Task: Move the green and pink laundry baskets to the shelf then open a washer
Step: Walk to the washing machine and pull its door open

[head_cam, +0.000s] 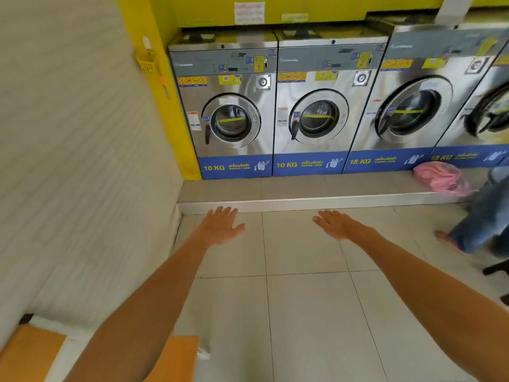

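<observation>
A row of steel front-load washers stands on a raised tiled step, all round doors closed: a 10 KG washer [228, 106] at the left, a second 10 KG washer [316, 106] beside it, and a 15 KG washer [410, 100] further right. My left hand [223, 226] and my right hand [338, 224] are stretched forward over the floor, palms down, fingers apart, holding nothing. Both are well short of the washers. A pink basket or bag [440, 179] lies on the step at the right. No green basket is in view.
Another person's leg in jeans [479, 219] and bare foot stand at the right by the pink item. A white wall runs along the left with a small yellow basket [147, 62] hung on it. A wooden bench [30, 351] sits at the bottom left. The step edge [275, 206] crosses ahead.
</observation>
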Motion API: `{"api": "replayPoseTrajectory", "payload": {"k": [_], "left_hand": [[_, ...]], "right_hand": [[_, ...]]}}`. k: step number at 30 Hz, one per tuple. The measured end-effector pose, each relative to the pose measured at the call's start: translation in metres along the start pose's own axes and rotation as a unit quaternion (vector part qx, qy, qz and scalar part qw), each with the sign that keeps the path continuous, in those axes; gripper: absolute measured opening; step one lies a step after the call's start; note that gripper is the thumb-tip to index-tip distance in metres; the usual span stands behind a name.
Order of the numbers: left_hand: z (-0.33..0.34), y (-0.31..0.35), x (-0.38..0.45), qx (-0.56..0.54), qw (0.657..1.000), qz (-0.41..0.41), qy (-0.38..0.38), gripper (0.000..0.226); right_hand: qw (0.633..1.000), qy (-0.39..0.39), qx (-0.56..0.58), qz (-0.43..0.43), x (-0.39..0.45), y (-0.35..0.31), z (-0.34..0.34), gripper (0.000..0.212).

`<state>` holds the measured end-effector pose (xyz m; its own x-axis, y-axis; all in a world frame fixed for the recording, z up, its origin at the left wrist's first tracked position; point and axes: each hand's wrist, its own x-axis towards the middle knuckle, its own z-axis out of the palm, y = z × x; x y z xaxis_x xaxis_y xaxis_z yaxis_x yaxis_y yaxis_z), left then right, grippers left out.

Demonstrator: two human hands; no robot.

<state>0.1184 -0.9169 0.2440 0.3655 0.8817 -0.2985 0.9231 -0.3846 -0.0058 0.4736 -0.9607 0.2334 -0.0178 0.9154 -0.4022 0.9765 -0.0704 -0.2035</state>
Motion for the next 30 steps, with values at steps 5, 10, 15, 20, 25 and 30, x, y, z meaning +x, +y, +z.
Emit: {"api": "replayPoseTrajectory", "payload": {"k": [5, 10, 15, 20, 25, 30], "left_hand": [[-0.023, 0.003, 0.108, 0.000, 0.999, 0.031, 0.020, 0.067], [-0.052, 0.002, 0.219, 0.001, 0.999, 0.028, 0.023, 0.066], [-0.092, -0.005, 0.322, -0.036, 0.999, -0.009, 0.032, 0.070], [-0.124, -0.010, 0.412, -0.035, 0.998, -0.003, 0.046, 0.075], [-0.143, -0.023, 0.503, -0.061, 0.994, 0.025, 0.083, 0.073], [-0.165, -0.039, 0.606, -0.049, 0.989, 0.078, 0.117, 0.068]], "right_hand": [[0.999, 0.004, 0.014, 0.042, 0.084, 0.040, -0.035, 0.067], [0.999, 0.012, 0.015, 0.040, 0.186, 0.077, -0.080, 0.066], [0.999, 0.012, 0.028, 0.015, 0.291, 0.106, -0.147, 0.068], [0.999, 0.009, 0.045, -0.004, 0.381, 0.119, -0.201, 0.065], [0.997, -0.012, 0.068, 0.018, 0.463, 0.127, -0.231, 0.067], [0.993, -0.013, 0.112, 0.048, 0.553, 0.134, -0.261, 0.070]]}}
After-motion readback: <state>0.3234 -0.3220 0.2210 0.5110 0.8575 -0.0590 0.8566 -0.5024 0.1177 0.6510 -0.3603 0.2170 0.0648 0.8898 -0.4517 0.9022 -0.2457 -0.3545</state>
